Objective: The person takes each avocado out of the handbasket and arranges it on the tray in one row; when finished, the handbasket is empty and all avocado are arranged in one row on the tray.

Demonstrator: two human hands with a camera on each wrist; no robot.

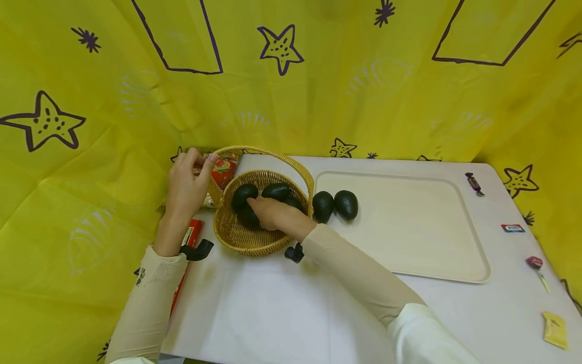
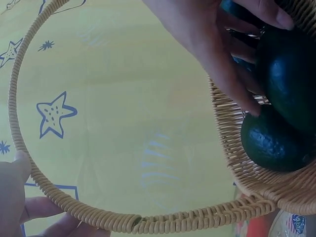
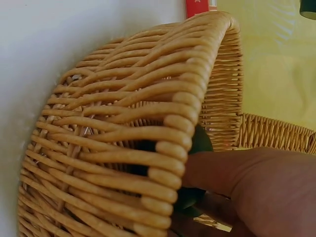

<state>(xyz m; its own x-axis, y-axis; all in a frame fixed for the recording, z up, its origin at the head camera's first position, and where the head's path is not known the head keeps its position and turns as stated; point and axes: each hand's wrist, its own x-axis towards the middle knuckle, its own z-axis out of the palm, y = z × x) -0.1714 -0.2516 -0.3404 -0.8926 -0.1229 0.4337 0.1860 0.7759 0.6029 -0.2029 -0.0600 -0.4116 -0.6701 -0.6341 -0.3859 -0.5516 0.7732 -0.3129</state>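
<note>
A wicker basket [image 1: 238, 237] stands left of centre on the table, with several dark green avocados [image 1: 244, 195] inside. My left hand [image 1: 186, 184] holds the left side of its arched handle [image 1: 261, 150] between thumb and fingers. Reaching over the basket's right rim, my right hand [image 1: 275, 215] is down among the avocados. In the left wrist view its thumb and fingers lie around one large avocado [image 2: 286, 74]; in the right wrist view the basket wall hides most of the fingertips. Two more avocados [image 1: 346, 205] sit side by side at the tray's left end.
A cream tray [image 1: 423, 227] lies right of the basket. Along the table's right side are a dark wrapped candy [image 1: 474, 184], a small blue-and-red packet [image 1: 513, 228], a lollipop [image 1: 534, 262] and a yellow packet [image 1: 554, 329]. Red packaging [image 1: 224, 171] lies behind the basket.
</note>
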